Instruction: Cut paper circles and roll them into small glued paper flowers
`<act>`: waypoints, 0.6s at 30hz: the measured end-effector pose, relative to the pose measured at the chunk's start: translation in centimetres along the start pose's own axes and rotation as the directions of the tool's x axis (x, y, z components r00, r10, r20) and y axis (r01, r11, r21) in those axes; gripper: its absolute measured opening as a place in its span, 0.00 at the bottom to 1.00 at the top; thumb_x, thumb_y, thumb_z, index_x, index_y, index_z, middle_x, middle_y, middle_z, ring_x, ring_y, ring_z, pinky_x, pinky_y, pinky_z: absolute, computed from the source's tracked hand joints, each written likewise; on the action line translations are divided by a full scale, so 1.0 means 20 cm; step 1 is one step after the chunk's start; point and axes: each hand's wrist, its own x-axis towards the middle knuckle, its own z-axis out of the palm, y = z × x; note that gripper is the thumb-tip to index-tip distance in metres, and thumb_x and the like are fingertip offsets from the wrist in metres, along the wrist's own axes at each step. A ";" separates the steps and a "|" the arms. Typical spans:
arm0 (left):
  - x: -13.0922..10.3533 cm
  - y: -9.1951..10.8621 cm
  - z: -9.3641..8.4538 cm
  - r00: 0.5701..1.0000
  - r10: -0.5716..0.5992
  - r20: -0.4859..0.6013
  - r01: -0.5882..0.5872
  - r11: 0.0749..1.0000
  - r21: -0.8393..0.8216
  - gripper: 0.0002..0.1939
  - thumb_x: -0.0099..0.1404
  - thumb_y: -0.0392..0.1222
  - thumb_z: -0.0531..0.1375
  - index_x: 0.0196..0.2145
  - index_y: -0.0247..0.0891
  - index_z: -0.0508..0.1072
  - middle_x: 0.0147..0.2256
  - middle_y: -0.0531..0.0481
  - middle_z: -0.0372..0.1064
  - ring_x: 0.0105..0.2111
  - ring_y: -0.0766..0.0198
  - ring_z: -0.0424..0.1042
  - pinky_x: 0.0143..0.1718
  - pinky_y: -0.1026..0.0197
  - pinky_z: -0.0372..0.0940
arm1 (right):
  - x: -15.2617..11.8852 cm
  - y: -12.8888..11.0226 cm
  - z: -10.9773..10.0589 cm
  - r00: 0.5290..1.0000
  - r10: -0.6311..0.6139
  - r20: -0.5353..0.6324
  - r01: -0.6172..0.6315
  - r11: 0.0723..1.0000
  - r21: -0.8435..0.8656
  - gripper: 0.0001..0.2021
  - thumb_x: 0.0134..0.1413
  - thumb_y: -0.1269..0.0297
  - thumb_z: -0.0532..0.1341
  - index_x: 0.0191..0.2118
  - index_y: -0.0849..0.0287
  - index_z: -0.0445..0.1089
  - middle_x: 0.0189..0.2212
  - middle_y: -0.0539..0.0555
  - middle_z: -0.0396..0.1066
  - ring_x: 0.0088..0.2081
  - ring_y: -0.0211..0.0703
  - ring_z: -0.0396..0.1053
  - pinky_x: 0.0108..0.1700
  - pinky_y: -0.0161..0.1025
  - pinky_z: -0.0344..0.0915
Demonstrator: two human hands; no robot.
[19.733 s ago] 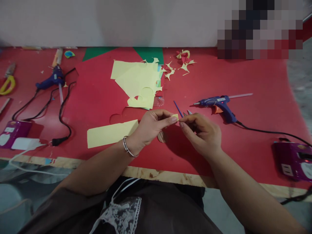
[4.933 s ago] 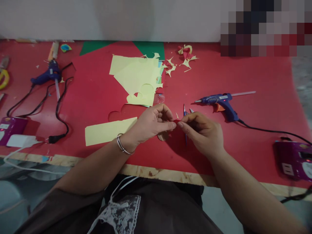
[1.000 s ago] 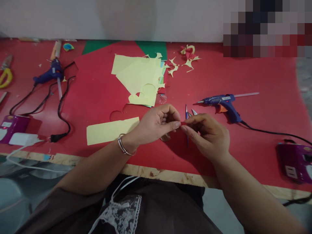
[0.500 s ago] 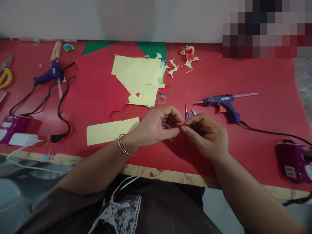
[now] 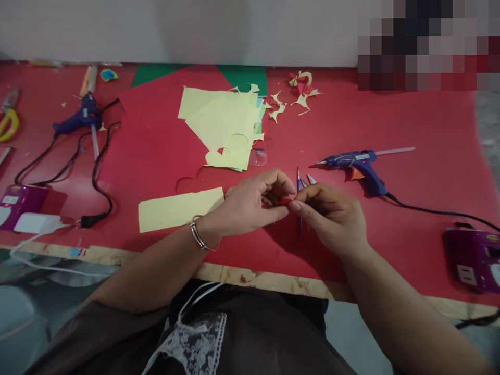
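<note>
A small piece of red paper point(image 5: 285, 201) is pinched between my two hands over the table, mostly covered by the fingers. My left hand point(image 5: 255, 203) has its fingers curled round the paper's left side. Thumb and forefinger of my right hand point(image 5: 332, 216) grip its right end. Just beyond and below the hands lies a thin blue stick-like tool point(image 5: 299, 179), partly hidden, with the metal tips of scissors point(image 5: 311, 179) beside it. To the left of my left hand is a strip of pale yellow paper point(image 5: 179, 209).
A blue glue gun point(image 5: 361, 162) lies at the right, its cord running to a purple power strip point(image 5: 474, 258). Another glue gun point(image 5: 84, 114) and yellow-handled scissors point(image 5: 10, 120) are at the left. Yellow sheets point(image 5: 219, 122) and paper scraps point(image 5: 304, 96) lie beyond the hands.
My fingers have shifted slightly round the red paper, and less of it shows between the fingertips. The things on the table are unchanged.
</note>
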 end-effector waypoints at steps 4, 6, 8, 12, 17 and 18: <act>0.00 0.01 -0.01 0.999 0.015 0.035 -0.013 0.999 -0.044 0.12 0.66 0.37 0.68 0.42 0.39 0.68 0.36 0.52 0.71 0.33 0.69 0.71 0.35 0.65 0.66 | 0.01 -0.02 0.00 0.998 0.047 0.038 -0.051 0.991 0.123 0.13 0.61 0.54 0.71 0.32 0.57 0.74 0.20 0.45 0.67 0.18 0.31 0.60 0.20 0.32 0.56; 0.01 0.02 -0.02 0.999 0.011 0.049 -0.006 0.994 -0.107 0.13 0.66 0.37 0.69 0.42 0.40 0.68 0.34 0.53 0.71 0.31 0.70 0.71 0.33 0.66 0.67 | 0.01 -0.03 0.00 0.996 0.077 0.051 -0.085 0.978 0.193 0.14 0.60 0.52 0.72 0.32 0.57 0.74 0.19 0.44 0.66 0.17 0.30 0.58 0.18 0.32 0.54; 0.01 0.02 -0.03 0.998 -0.025 0.064 0.035 0.986 -0.164 0.14 0.66 0.38 0.70 0.43 0.40 0.68 0.31 0.55 0.71 0.28 0.70 0.72 0.31 0.65 0.69 | 0.01 -0.03 0.00 0.992 0.106 0.066 -0.119 0.961 0.249 0.15 0.59 0.51 0.73 0.32 0.57 0.75 0.18 0.43 0.64 0.16 0.30 0.57 0.17 0.31 0.53; 0.01 0.01 -0.05 0.993 -0.080 0.090 0.095 0.980 -0.175 0.13 0.67 0.41 0.69 0.43 0.40 0.70 0.31 0.54 0.73 0.27 0.67 0.75 0.29 0.63 0.72 | 0.02 -0.02 0.00 0.985 0.143 0.101 -0.167 0.939 0.302 0.16 0.58 0.49 0.73 0.32 0.57 0.74 0.17 0.43 0.64 0.15 0.30 0.57 0.16 0.32 0.51; 0.03 -0.03 -0.07 0.996 0.059 -0.073 -0.035 0.956 0.291 0.05 0.73 0.41 0.64 0.45 0.39 0.76 0.40 0.48 0.79 0.39 0.62 0.78 0.41 0.57 0.72 | 0.03 0.02 -0.01 0.990 0.133 -0.057 -0.119 0.972 0.201 0.16 0.59 0.50 0.73 0.32 0.57 0.75 0.20 0.45 0.66 0.16 0.30 0.58 0.18 0.33 0.53; 0.04 -0.03 -0.07 0.990 0.102 -0.095 -0.053 0.903 0.427 0.04 0.73 0.40 0.64 0.44 0.39 0.76 0.41 0.48 0.79 0.42 0.60 0.77 0.45 0.55 0.71 | 0.03 0.03 -0.02 0.986 0.131 -0.105 -0.111 0.977 0.182 0.15 0.60 0.51 0.73 0.33 0.57 0.75 0.20 0.45 0.66 0.17 0.30 0.59 0.19 0.33 0.53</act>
